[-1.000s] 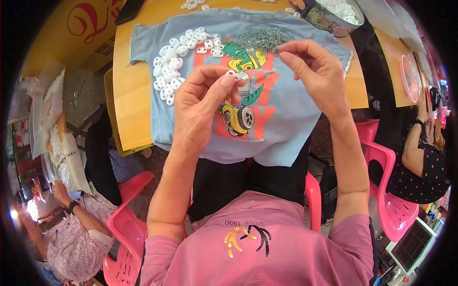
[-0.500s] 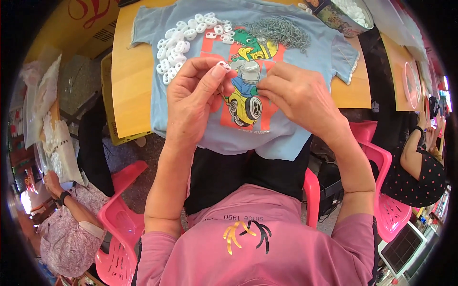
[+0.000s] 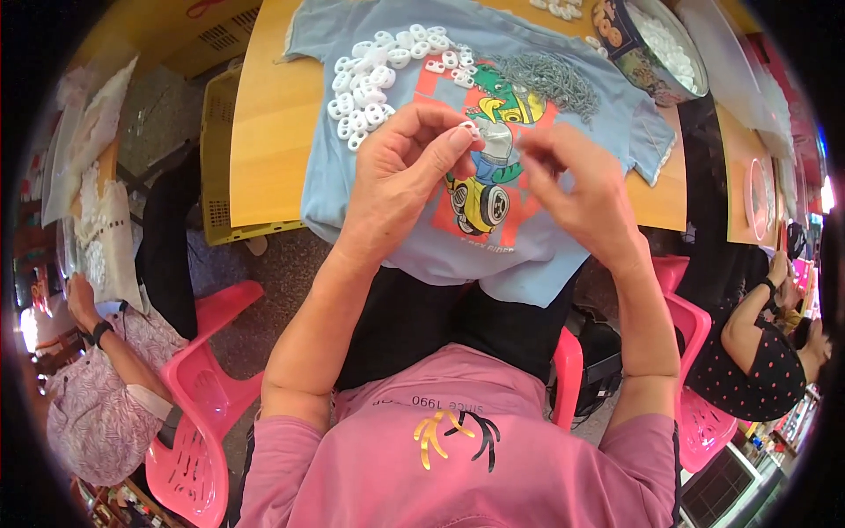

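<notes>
My left hand [image 3: 396,172] is closed, pinching a small white plastic cord lock [image 3: 471,130] between thumb and fingertips. To its right, my right hand [image 3: 585,194] hovers above the shirt, its fingers smeared by motion; whether they hold anything cannot be made out. Under both hands a light blue T-shirt [image 3: 321,198] with a cartoon print is spread over the table edge and my lap. Several white two-holed cord locks [image 3: 374,75] lie in a curved heap on it, beyond my left hand. Beyond my right hand sits a pile of small grey metal springs [image 3: 554,79].
A round printed tin [image 3: 629,57] full of white pieces stands at the far right of the wooden table [image 3: 268,167]. A yellow crate [image 3: 220,132] is left of it. Pink chairs [image 3: 198,387] flank me, with a person on either side.
My right hand has drawn back to the right, away from the shirt's middle, and its fingers have shifted. The left hand still pinches the cord lock. The whole view has shifted slightly.
</notes>
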`<state>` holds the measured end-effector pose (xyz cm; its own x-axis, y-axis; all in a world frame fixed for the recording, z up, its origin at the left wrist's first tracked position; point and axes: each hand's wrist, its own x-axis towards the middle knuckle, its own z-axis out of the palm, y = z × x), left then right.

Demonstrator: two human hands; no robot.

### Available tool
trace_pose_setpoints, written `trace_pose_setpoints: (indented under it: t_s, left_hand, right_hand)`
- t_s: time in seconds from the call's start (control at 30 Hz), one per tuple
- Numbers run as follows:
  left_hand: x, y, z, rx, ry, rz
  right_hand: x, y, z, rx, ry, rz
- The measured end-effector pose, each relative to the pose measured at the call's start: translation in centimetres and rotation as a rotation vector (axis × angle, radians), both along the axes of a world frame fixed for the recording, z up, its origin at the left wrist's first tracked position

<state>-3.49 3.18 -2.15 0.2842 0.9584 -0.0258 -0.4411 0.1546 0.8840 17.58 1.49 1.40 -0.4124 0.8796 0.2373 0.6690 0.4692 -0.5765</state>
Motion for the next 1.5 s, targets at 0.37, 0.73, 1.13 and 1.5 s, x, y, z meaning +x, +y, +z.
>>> trace_pose_setpoints:
  t_s: [0.37,0.73,1.13,1.5]
  left_hand:
    - [0.3,0.0,0.2,0.031,0.073,0.021]
    - [0.3,-0.1,-0.2,0.042,-0.006,0.007]
    - [0.1,0.0,-0.2,0.023,-0.014,0.007]
    - [0.2,-0.5,0.0,0.059,0.045,0.057]
  right_hand:
    - [-3.7,0.3,-0.5,-0.466,0.957,-0.208]
    - [-4.5,0.5,-1.0,-0.544,0.989,-0.268]
    - [-5.0,0.6,-1.2,-0.516,0.997,-0.281]
    - [-5.9,0.1,-1.5,-0.397,0.922,-0.307]
